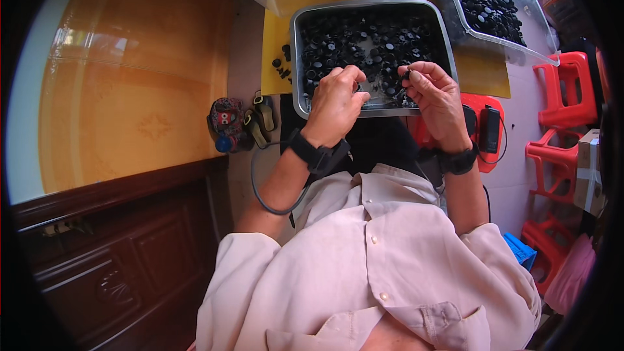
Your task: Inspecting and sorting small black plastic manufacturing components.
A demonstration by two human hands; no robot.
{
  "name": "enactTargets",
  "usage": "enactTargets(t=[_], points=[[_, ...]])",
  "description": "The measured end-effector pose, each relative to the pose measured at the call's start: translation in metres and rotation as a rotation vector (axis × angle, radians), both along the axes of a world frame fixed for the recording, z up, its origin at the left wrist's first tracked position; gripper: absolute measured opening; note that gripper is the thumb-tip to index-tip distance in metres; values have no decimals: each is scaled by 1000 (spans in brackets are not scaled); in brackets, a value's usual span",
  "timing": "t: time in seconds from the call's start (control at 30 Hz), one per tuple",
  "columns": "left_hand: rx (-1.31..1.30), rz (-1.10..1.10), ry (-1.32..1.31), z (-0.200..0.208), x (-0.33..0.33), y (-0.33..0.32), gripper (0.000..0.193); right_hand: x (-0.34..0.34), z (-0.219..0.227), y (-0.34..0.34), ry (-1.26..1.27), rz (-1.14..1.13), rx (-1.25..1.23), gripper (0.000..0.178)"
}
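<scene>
While the right hand pinches a small black piece between thumb and fingertips above the near right part of a rectangular metal tray, the left hand hangs over its near left part, fingers curled and thumb a little apart from them; whether it grips anything cannot be told. Round black caps lie scattered across the tray's floor, around a barer patch near the middle. The tray rests on a yellow tabletop, where loose black pieces lie just left of it. Beyond its far right corner, a clear plastic bin holds a heap of black caps. Both wrists wear black straps.
</scene>
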State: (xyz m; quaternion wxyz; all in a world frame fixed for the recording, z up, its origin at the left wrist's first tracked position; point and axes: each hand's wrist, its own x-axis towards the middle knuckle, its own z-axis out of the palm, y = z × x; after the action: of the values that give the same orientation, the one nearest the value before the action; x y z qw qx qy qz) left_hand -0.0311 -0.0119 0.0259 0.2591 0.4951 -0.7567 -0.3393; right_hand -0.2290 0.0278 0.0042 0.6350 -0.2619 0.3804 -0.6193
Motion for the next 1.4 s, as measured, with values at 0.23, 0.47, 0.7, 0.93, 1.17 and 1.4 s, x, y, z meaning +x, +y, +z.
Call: enactTargets(t=[0.23,0.47,0.7,0.93,1.17,1.4], points=[[-59,-142,-356,-9,-23,-18,28,-9,-9,9,-18,-84,41,18],[73,-178,-386,3,-50,-35,31,-17,-12,4,56,-156,10,17],[124,-234,-568,-8,-73,-60,28,-20,-13,0,111,-90,-3,17],[97,-226,-574,-15,-71,-63,23,-21,-15,-3,53,-79,-20,17],[631,-200,117,9,-46,-48,22,-18,-12,5,82,-98,-72,15],[639,-87,544,16,-24,6,21,10,-5,15,202,51,-135,16]])
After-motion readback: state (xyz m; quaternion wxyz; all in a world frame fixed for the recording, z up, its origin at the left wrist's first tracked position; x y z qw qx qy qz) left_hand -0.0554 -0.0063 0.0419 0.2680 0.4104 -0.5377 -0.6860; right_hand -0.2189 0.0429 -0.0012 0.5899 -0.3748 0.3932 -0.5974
